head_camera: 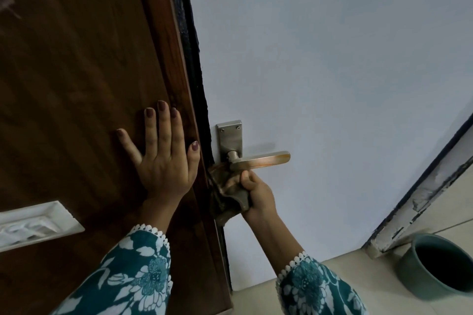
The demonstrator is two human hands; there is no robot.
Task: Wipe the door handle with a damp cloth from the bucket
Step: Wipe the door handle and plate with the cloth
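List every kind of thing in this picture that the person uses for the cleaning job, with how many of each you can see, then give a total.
Hands: 2, left hand flat on the brown door, right hand gripping the cloth
Cloths: 1, cloth under the lever
Door handles: 1, door handle
Buckets: 1, bucket on the floor
Total: 5

Lever free above & right; brown door crowds left; bucket on floor, well apart.
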